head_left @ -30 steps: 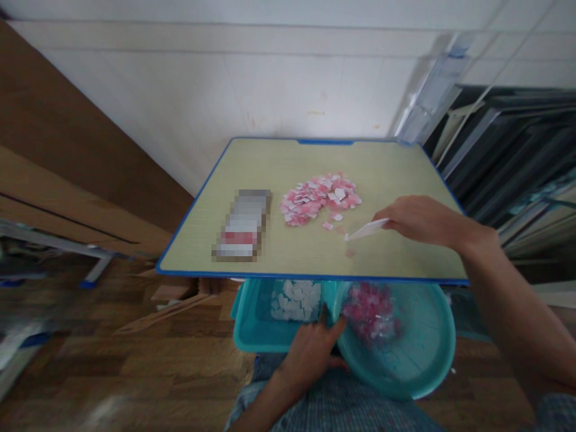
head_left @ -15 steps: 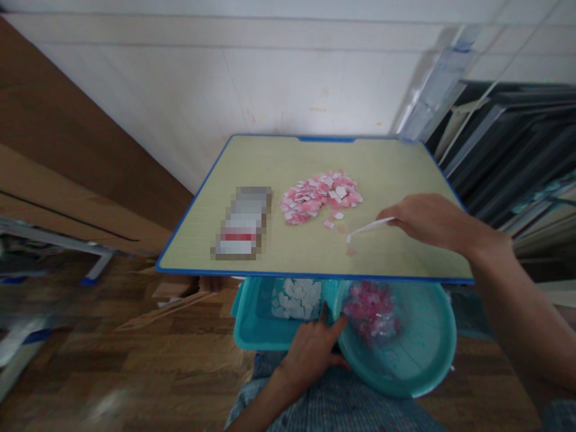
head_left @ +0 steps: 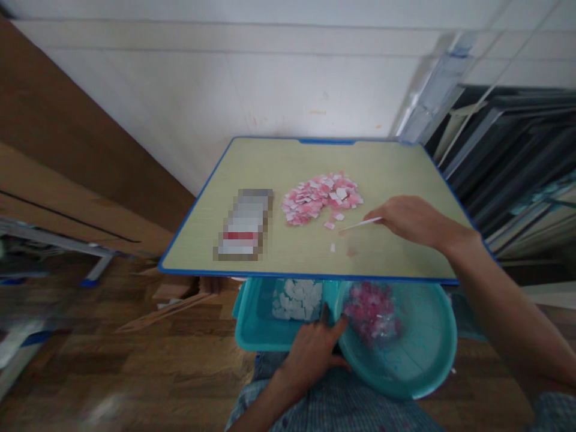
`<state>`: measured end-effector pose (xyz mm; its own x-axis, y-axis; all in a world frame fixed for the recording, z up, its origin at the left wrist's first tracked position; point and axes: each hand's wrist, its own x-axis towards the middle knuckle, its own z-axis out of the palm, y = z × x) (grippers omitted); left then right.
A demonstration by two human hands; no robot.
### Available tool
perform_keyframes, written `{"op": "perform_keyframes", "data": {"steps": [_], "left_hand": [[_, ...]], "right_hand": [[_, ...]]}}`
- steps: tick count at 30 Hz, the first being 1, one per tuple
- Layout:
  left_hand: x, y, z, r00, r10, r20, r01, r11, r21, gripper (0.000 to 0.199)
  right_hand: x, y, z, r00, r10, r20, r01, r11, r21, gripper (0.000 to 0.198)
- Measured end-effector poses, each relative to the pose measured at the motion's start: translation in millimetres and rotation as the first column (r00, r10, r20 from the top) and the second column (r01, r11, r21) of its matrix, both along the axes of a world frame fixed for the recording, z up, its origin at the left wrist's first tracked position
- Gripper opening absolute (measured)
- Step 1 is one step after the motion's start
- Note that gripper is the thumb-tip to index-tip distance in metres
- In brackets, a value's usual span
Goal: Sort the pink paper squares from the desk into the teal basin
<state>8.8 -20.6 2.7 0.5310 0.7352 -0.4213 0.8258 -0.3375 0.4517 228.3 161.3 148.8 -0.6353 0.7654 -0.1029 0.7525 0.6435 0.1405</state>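
In my right hand [head_left: 405, 219] I pinch a thin white strip [head_left: 362, 224], whose tip touches the yellow board [head_left: 270, 162]. One small white square [head_left: 333, 247] lies just below that tip. Left of it is a pile of small pink and white squares [head_left: 310, 198], with a few loose ones at its lower edge. Down on my lap, my left hand [head_left: 312, 351] grips the rim of a round green basket [head_left: 432, 360] where it meets a rectangular green tray [head_left: 256, 342]. Its fingers are spread across both rims.
White pieces [head_left: 297, 299] lie in the tray; pink pieces [head_left: 373, 312], seemingly in clear plastic, lie in the basket. A blurred-out, phone-shaped object [head_left: 245, 222] rests on the board's left side. A white wall [head_left: 171, 90] stands behind, cardboard [head_left: 90, 162] left, dark panels [head_left: 517, 138] right.
My right hand has moved a little left with the white strip, which now lies flatter. The small white square has shifted left and down on the board. My left hand stays in place.
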Motion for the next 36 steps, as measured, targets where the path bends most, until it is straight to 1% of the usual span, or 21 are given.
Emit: {"op": "perform_keyframes", "data": {"steps": [2, 3, 7, 10, 13, 14, 16, 18, 20, 22, 24, 27, 29, 31, 34, 36], "left_hand": [[0.2, -0.1, -0.8, 1.000, 0.002, 0.008, -0.002, 1.000, 0.013, 0.085], [0.3, 0.0, -0.9, 1.000, 0.001, 0.011, -0.001, 1.000, 0.015, 0.085], [0.5, 1.3, 0.3, 1.000, -0.013, 0.009, 0.013, 1.000, 0.000, 0.084], [0.4, 1.7, 1.5, 1.000, -0.014, 0.007, 0.014, 1.000, -0.008, 0.083], [0.1, 1.5, 1.8, 1.000, -0.008, 0.005, 0.008, 1.000, -0.012, 0.083], [0.0, 1.4, 1.8, 1.000, -0.008, 0.005, 0.008, 1.000, -0.014, 0.082], [-0.1, 1.4, 1.4, 1.000, -0.009, -0.001, 0.009, 1.000, -0.017, 0.081], [0.0, 1.5, 1.0, 1.000, -0.012, -0.010, 0.012, 1.000, -0.015, 0.082], [0.3, 1.3, 0.9, 1.000, -0.011, -0.012, 0.011, 1.000, -0.003, 0.085], [0.6, 1.0, 1.1, 1.000, -0.006, -0.008, 0.006, 1.000, 0.010, 0.085], [0.8, 0.8, 1.5, 1.000, -0.003, -0.004, 0.003, 1.000, 0.023, 0.083], [0.7, 0.7, 2.2, 1.000, -0.007, 0.000, 0.007, 1.000, 0.023, 0.083], [0.4, 1.0, 2.6, 1.000, -0.007, -0.001, 0.007, 1.000, 0.022, 0.084], [0.3, 1.4, 2.9, 1.000, -0.005, -0.005, 0.005, 1.000, 0.015, 0.083], [0.2, 2.0, 2.9, 1.000, -0.012, -0.013, 0.012, 1.000, -0.003, 0.080], [0.3, 2.0, 2.2, 1.000, -0.016, -0.015, 0.016, 1.000, 0.005, 0.079]], "right_hand": [[8.1, 2.5, -1.1, 1.000, 0.010, -0.017, -0.011, 0.998, -0.062, 0.031], [11.0, 3.2, -1.2, 1.000, 0.011, -0.017, -0.012, 0.997, -0.073, 0.031], [13.0, 4.3, -2.0, 0.999, -0.046, -0.003, 0.046, 0.999, -0.009, 0.037], [12.1, 3.8, -3.6, 0.999, -0.054, -0.006, 0.053, 0.998, -0.041, 0.036], [13.8, 0.8, -5.0, 0.998, 0.015, -0.059, -0.021, 0.993, -0.118, 0.032], [14.3, -0.6, -5.8, 0.996, 0.041, -0.082, -0.051, 0.991, -0.127, 0.033], [14.6, -3.5, -8.4, 0.991, 0.077, -0.112, -0.090, 0.989, -0.116, 0.035], [14.8, -6.1, -12.2, 0.985, 0.087, -0.147, -0.101, 0.991, -0.090, 0.036], [16.0, -8.4, -15.7, 0.974, 0.102, -0.202, -0.126, 0.986, -0.108, 0.033], [19.2, -10.8, -17.4, 0.951, 0.121, -0.286, -0.173, 0.971, -0.166, 0.030], [24.5, -13.8, -16.9, 0.917, 0.131, -0.376, -0.230, 0.945, -0.231, 0.031], [37.1, -19.1, -15.0, 0.880, 0.160, -0.448, -0.297, 0.920, -0.255, 0.032], [47.4, -23.2, -14.0, 0.883, 0.185, -0.431, -0.311, 0.919, -0.241, 0.032], [56.5, -27.1, -12.3, 0.900, 0.185, -0.395, -0.292, 0.928, -0.232, 0.033], [63.3, -28.8, -5.2, 0.959, 0.121, -0.258, -0.190, 0.945, -0.265, 0.036], [64.1, -24.0, 2.3, 0.985, 0.060, -0.162, -0.101, 0.961, -0.256, 0.034]]}}
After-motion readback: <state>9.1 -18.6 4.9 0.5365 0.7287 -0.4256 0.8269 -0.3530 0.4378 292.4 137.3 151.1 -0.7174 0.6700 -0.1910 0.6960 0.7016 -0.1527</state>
